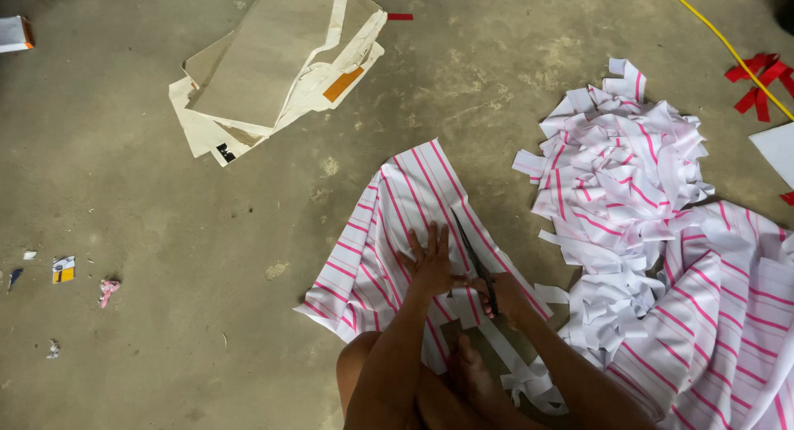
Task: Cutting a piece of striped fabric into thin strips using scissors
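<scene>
- Small scraps of litter (63, 269) are being left scattered on the concrete floor (165, 190) at the far left.
- A stack of beige cardboard pieces (273, 66) is being left lying further up, well apart from the work.
- A white cloth with pink stripes (389, 231) is being kept spread flat on the floor in front of the bent legs.
- The cloth is being pressed down by the left hand (430, 265), which is opened flat with fingers spread and gripping nothing.
- A pair of scissors (475, 260) is being gripped by the right hand (506, 296), the fingers closed through the handles and the blades being pointed away along a stripe.
- The blades are being run just beside the left fingers, so a nick is judged possible if the cloth is allowed to bunch or slip.
- A crooked cut is judged likely if the cloth is being held slack.
- A heap of cut strips (616, 165) is being piled at the right, touching more striped cloth.
- A yellow cord (728, 45) and red tape (761, 78) are being left beyond it.
</scene>
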